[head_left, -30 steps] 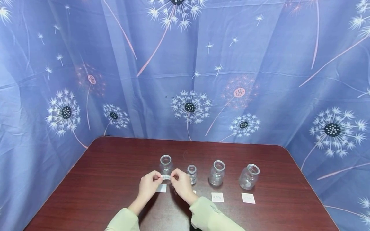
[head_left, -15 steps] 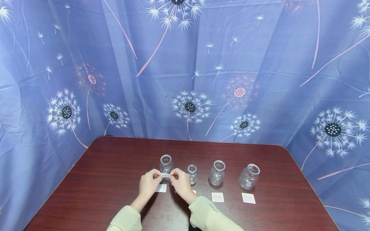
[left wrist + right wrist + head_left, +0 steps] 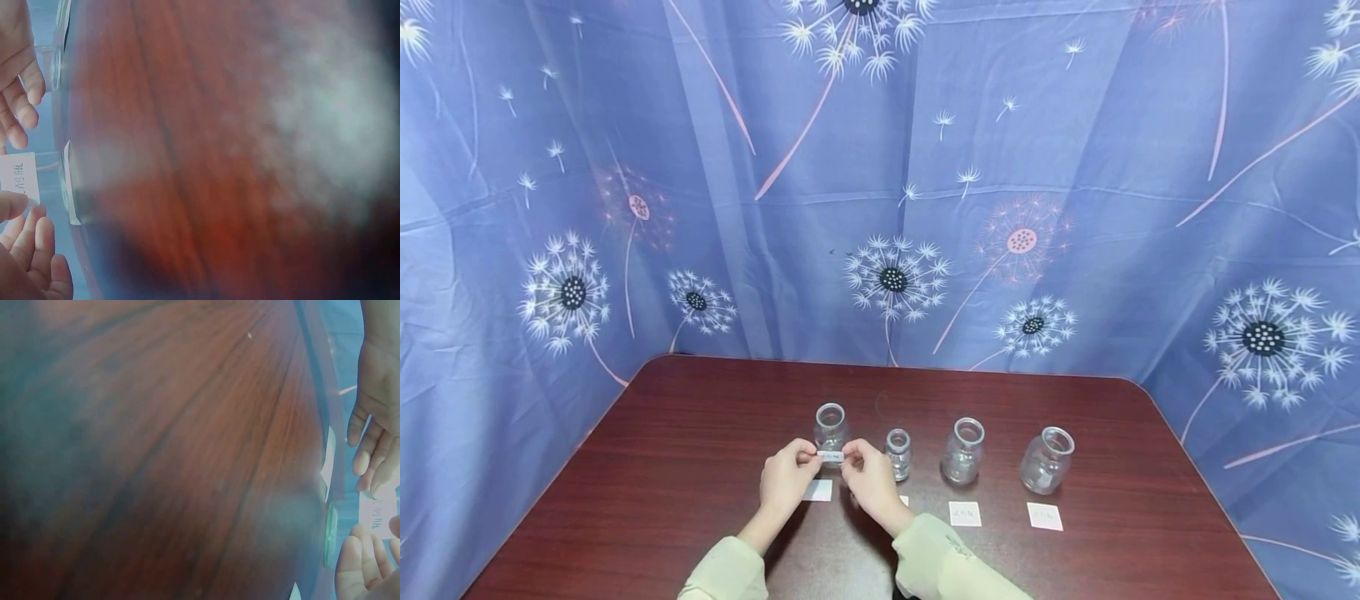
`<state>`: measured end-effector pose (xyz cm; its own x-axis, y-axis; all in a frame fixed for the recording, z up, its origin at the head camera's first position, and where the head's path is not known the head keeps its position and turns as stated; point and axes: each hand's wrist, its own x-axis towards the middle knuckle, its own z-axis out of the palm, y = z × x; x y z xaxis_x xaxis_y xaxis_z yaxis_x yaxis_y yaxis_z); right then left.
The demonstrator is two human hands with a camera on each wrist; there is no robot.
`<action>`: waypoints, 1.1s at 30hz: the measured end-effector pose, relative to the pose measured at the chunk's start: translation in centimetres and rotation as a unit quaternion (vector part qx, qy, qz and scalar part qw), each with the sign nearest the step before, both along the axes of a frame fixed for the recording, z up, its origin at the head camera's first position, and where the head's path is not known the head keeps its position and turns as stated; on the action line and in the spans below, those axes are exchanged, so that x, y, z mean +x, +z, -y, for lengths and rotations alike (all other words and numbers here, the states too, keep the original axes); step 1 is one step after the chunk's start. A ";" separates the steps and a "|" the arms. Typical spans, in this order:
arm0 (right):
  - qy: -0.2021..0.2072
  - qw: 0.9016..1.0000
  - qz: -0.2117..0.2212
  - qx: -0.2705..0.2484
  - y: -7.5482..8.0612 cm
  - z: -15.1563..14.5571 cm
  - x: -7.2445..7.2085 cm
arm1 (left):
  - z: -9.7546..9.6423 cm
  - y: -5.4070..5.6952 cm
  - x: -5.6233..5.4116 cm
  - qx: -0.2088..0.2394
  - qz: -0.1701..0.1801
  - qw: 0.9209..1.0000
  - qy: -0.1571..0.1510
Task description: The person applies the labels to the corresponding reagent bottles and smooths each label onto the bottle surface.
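In the head view, my left hand (image 3: 787,479) and right hand (image 3: 872,482) pinch opposite ends of a small white label (image 3: 831,457) with handwriting on it. They hold it taut in front of the leftmost clear glass jar (image 3: 831,417), whose lower part it covers. I cannot tell whether the label touches the glass. The writing also shows on the label (image 3: 20,175) in the left wrist view and on the label (image 3: 377,514) in the right wrist view. A white paper slip (image 3: 820,490) lies on the table below the hands.
A smaller glass jar (image 3: 898,454) stands just beyond the right hand. Two larger glass jars (image 3: 962,454) stand farther right, with written paper slips (image 3: 965,513) before them. The brown wooden table (image 3: 715,417) meets a blue dandelion-print curtain (image 3: 790,275).
The label, bowed and tilted earlier, is now straighter and more level, facing up toward the head camera. Both hands have barely shifted; the jars stand where they were.
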<state>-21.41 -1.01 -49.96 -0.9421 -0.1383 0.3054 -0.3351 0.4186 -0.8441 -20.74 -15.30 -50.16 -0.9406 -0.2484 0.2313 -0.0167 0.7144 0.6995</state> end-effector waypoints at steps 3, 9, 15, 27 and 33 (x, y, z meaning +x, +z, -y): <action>0.006 1.000 0.009 -0.007 -0.1 -0.1 0.1 | 0.3 -0.1 0.1 0.004 0.004 1.000 -0.002; 0.000 1.000 -0.006 -0.005 0.2 -0.2 0.2 | 1.3 0.2 -0.1 -0.009 0.006 0.999 -0.031; 0.000 0.999 -0.029 0.028 1.2 -0.2 -0.5 | 2.2 1.0 -1.0 -0.016 -0.019 0.993 -0.117; 0.058 0.995 -0.003 0.083 0.8 0.0 -2.7 | 2.7 1.6 -2.5 -0.014 0.045 0.970 -0.239; 0.061 0.993 -0.005 0.101 0.7 0.2 -2.8 | 2.9 1.5 -2.6 0.004 0.051 0.967 -0.251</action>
